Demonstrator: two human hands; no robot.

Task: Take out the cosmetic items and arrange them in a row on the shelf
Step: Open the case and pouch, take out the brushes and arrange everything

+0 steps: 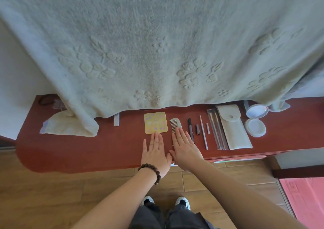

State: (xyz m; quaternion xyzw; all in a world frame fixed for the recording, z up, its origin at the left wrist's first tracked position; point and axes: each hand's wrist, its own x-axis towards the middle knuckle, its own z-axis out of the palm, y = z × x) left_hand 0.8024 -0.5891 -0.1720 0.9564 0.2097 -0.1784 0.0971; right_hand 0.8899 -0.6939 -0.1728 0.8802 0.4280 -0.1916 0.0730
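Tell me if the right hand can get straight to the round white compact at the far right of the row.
Probably yes: the right hand lies flat and empty, and the round white compact sits uncovered beside the white pouch.

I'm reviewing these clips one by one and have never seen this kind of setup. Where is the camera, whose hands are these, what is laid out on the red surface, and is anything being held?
There is no robot here. The single picture comes from a wide-angle camera worn on a person's head, looking down, so you see their own arms, legs and shoes. The left hand, with a bead bracelet on its wrist, and the right hand lie flat and open on a red wooden shelf. Neither holds anything. The right fingers cover part of a grey comb. In a row: a yellow square mirror, the comb, several thin makeup pencils, a white pouch and a round compact. A pale embossed towel hangs behind.
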